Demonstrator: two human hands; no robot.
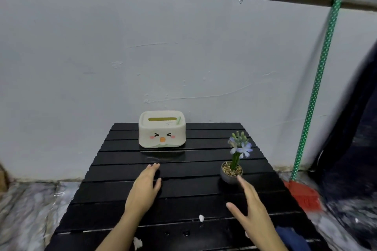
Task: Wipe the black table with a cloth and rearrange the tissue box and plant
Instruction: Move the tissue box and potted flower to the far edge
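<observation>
A cream tissue box (162, 129) with a cartoon face stands at the far middle of the black slatted table (193, 191). A small plant (234, 161) with pale blue flowers sits in a grey pot on the table's right side. My left hand (145, 187) hovers flat over the table's middle, short of the tissue box, fingers apart and holding nothing. My right hand (250, 210) is open with its fingertips just touching or nearly touching the pot's near side. A blue cloth (293, 238) lies at the near right edge, partly behind my right forearm.
White scraps (201, 218) lie on the near slats, with another scrap (137, 243) at the front. A broom (304, 191) with a green dotted handle and red bristles leans on the white wall at right. Something dark stands at the far right.
</observation>
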